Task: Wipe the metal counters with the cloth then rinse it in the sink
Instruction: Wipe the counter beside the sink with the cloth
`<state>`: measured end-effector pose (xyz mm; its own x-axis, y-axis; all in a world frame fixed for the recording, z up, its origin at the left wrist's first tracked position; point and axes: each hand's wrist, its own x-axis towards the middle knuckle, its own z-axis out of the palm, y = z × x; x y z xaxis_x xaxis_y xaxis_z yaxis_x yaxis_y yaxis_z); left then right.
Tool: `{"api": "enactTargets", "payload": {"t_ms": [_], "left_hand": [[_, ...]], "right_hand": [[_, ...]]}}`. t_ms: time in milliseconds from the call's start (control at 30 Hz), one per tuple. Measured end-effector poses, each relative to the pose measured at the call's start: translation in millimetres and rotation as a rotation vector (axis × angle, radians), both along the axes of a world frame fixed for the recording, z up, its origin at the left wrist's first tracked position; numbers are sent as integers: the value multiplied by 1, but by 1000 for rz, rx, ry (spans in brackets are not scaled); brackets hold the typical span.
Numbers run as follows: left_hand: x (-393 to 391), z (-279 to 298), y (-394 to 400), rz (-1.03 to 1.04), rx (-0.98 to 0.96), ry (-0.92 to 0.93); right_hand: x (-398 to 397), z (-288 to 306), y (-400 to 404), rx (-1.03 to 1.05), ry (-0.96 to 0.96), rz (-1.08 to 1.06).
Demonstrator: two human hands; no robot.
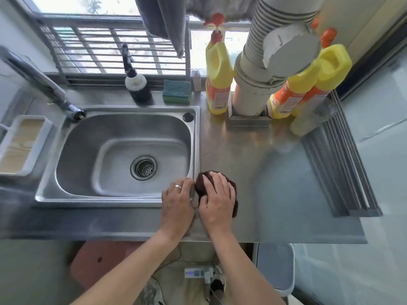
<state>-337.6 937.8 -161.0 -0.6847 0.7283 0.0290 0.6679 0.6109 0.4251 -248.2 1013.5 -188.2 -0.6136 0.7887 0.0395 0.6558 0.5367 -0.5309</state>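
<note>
A dark brown cloth [234,190] lies bunched on the metal counter [253,164] just right of the sink [92,150]. My right hand [217,200] presses flat on top of the cloth, fingers spread over it. My left hand [177,200], with a ring on one finger, rests on the sink's front right corner, fingertips touching the rim beside the cloth. The sink basin looks empty, with a round strainer [143,167] in its floor. The tap [74,113] points in from the back left; no water is seen running.
Yellow and orange detergent bottles [218,71] [308,84] flank a wide grey pipe [253,89] at the back. A green sponge [176,91] and a dark pump bottle [137,84] stand behind the sink. A rolled rack [343,159] lies at the right, a tray [19,146] at the left.
</note>
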Motion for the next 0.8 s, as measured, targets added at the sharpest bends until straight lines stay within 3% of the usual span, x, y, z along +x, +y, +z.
{"api": "enactTargets", "payload": {"t_ms": [400, 800], "left_hand": [[52, 1, 32, -87, 38, -8], [78, -1, 56, -149, -47, -34]], "right_hand": [[101, -2, 13, 48, 57, 321], [241, 0, 145, 106, -160, -355]]}}
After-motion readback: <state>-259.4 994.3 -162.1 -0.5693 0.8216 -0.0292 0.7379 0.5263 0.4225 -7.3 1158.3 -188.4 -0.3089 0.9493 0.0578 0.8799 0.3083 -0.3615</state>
